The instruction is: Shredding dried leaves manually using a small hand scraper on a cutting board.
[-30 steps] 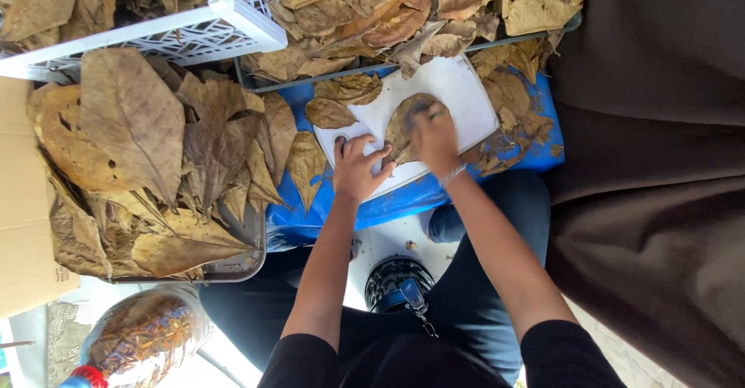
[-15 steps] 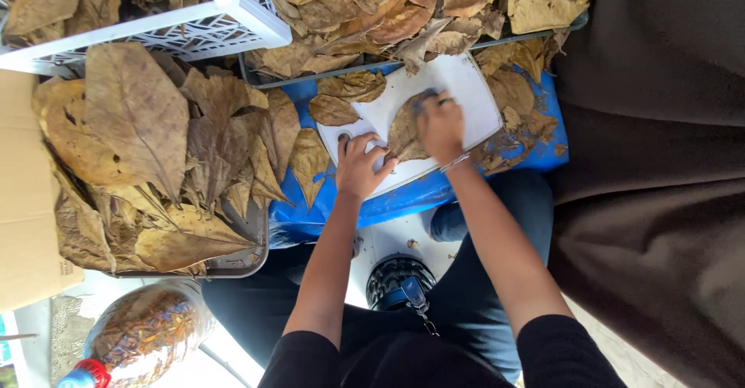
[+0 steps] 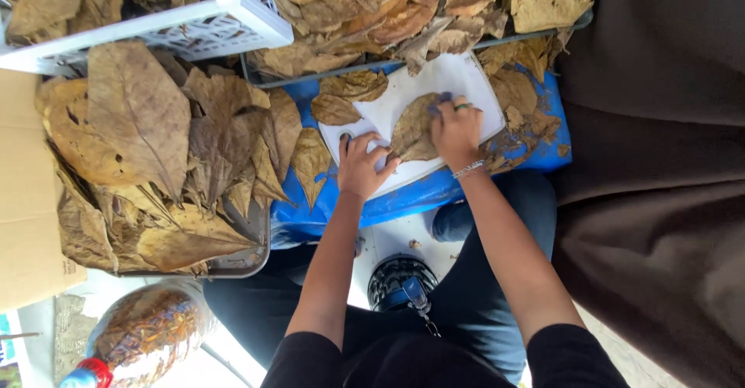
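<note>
Head cam: both hands flat, fingers spread, gripping nothing. Left hand (image 3: 362, 164) presses white rectangular board (image 3: 466, 77); right hand (image 3: 456, 128) presses dry brown leaf (image 3: 411, 128) on it, btwn both hands.

A white plastic crate (image 3: 233, 15) sits at the upper left with dry brown leaves in it. Below it, a metal tray (image 3: 244, 260) holds a heap of large dried leaves (image 3: 147, 147). A cardboard box (image 3: 27, 202) stands at the left edge. A clear jar with a red cap (image 3: 143, 334) lies near the bottom. Dark brown cloth (image 3: 660, 163) fills the right side.
</note>
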